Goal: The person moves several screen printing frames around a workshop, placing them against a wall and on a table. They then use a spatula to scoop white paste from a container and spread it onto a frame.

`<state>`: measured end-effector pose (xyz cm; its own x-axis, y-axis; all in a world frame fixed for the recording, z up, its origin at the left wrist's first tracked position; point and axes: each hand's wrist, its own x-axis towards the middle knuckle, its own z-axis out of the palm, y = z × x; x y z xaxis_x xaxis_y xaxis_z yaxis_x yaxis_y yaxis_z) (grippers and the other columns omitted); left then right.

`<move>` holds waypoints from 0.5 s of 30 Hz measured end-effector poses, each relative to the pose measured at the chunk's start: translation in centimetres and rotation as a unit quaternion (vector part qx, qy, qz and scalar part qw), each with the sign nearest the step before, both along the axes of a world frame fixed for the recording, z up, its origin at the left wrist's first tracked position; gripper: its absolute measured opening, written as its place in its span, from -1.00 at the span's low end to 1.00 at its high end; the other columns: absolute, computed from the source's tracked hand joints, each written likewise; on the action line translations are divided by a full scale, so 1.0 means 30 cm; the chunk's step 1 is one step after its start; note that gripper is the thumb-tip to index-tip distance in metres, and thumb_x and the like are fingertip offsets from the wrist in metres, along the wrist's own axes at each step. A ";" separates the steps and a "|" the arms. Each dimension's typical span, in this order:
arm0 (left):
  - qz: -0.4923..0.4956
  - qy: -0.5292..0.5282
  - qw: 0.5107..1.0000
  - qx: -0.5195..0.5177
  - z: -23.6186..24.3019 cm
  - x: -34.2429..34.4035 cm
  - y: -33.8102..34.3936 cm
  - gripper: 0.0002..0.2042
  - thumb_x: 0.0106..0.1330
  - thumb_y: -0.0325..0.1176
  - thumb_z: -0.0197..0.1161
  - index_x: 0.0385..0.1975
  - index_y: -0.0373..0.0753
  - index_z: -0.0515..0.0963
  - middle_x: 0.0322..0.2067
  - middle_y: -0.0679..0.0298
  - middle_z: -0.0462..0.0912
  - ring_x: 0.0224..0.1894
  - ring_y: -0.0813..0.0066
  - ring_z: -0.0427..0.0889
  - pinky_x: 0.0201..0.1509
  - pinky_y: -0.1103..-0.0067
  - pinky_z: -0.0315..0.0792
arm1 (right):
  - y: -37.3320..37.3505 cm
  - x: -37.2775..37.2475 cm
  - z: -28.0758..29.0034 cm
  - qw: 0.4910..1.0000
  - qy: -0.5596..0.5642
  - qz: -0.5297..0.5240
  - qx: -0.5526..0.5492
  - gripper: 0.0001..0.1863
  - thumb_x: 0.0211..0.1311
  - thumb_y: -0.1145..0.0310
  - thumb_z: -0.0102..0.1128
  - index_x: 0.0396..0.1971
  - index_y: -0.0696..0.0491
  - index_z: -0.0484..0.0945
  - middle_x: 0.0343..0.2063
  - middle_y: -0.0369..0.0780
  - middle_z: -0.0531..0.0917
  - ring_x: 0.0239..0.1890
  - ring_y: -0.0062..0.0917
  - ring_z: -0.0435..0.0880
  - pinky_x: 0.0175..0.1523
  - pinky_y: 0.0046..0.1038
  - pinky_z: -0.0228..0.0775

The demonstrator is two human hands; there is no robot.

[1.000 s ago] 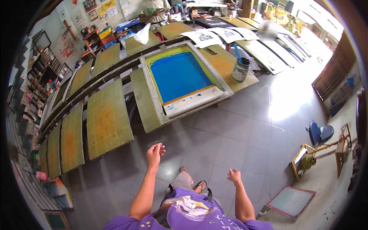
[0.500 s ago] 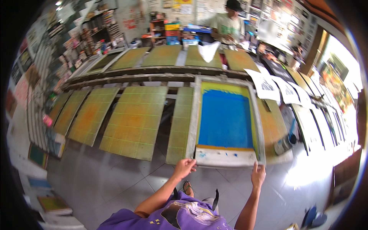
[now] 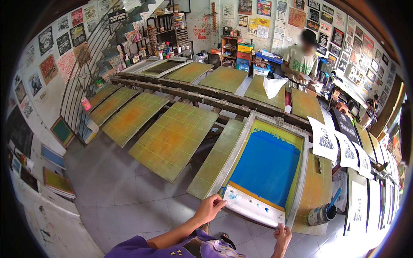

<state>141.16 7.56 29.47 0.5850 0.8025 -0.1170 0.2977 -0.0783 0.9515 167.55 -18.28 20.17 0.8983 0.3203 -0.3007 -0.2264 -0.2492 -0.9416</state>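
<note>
My left hand [image 3: 211,205] pinches the left end of a white wooden bar with an orange blade edge [image 3: 256,205], a squeegee, at the near end of a screen frame [image 3: 301,172]. My right hand [image 3: 282,235] has its fingers closed on the bar's right end. Blue ink [image 3: 264,167] covers most of the mesh inside the frame, with a yellow-green margin around it. Just right of my right hand, a grey-stained jar [image 3: 319,217] with a blue stick in it stands on an orange-stained board.
Slanted printing boards [image 3: 167,137] line both sides of long rails [image 3: 198,93]. Printed sheets [image 3: 322,139] lie to the right. A co-worker [image 3: 301,64] stands across at the back. A stair railing [image 3: 73,107] and leaning screens [image 3: 58,180] are at the left, above grey floor tiles.
My hands came up from beside my body to the squeegee's two ends and closed on it. The view swung, so the frame now sits lower and further right in it.
</note>
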 end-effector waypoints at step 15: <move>0.197 -0.149 0.953 0.175 0.183 -0.427 -0.203 -0.88 0.34 -0.45 0.27 -0.33 -0.32 0.47 -0.34 0.27 0.53 -0.35 0.56 0.51 -0.26 0.64 0.40 | 0.181 -0.108 0.164 0.907 0.239 0.247 0.243 -0.64 0.46 0.18 0.07 0.04 0.13 0.41 -0.28 -0.14 0.68 -0.40 -0.42 0.72 -0.33 -0.52 0.59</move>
<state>128.35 1.48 34.95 0.1948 0.9263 0.3226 0.0908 -0.3445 0.9344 164.29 -12.86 25.09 0.4132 0.8474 -0.3333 -0.6114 -0.0131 -0.7912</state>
